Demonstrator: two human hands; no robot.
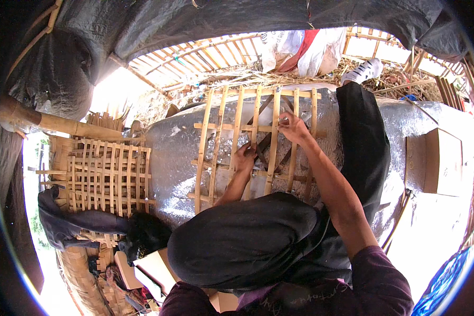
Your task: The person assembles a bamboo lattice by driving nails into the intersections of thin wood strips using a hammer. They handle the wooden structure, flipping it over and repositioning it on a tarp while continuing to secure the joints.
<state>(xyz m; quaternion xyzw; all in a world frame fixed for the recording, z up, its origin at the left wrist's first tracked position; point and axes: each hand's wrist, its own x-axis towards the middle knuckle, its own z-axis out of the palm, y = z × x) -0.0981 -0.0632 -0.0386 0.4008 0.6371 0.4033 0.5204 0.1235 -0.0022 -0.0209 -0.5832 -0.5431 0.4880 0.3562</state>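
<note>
A lattice of pale bamboo strips (201, 152) lies in front of me, long strips crossed by several shorter ones. Darker brown strips (265, 145) run diagonally through its middle. My left hand (242, 159) is closed at one long strip near the lattice's centre, its fingertips partly hidden. Farther up and to the right, my right hand (293, 129) pinches close to where a cross strip meets the long ones. Whatever is between those fingertips is too small to make out. My bent leg in black trousers (242, 239) covers the area below the lattice.
Silvery sheeting (168, 152) spreads under the lattice. A woven bamboo panel (108, 176) stands at the left, below a thick bamboo pole (73, 126). Cardboard boxes (442, 160) sit at the right. Straw (395, 87) and a slatted fence (205, 55) lie beyond, with dark sheeting (205, 23) overhead.
</note>
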